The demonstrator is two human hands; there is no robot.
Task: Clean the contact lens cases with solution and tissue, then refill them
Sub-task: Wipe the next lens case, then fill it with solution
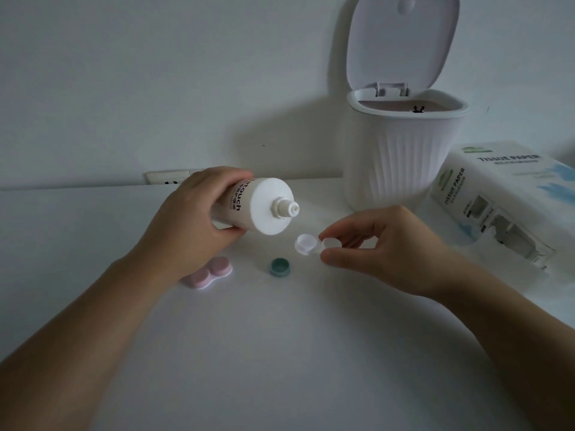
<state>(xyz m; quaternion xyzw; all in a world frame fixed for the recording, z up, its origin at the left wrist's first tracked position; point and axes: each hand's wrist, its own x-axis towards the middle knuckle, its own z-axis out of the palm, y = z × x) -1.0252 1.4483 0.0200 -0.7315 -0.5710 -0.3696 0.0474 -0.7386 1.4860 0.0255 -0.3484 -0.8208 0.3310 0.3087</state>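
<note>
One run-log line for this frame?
left hand: tilts solution bottle | right hand: pinches open white lens case | pink case: capped, on table

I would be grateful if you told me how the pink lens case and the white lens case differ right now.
The pink lens case lies on the table beside the left forearm, untouched; the white lens case is pinched by the right hand. The pink one has both caps on; the white one shows an open well facing the solution bottle that the left hand grips. Both are twin-well cases.
</note>
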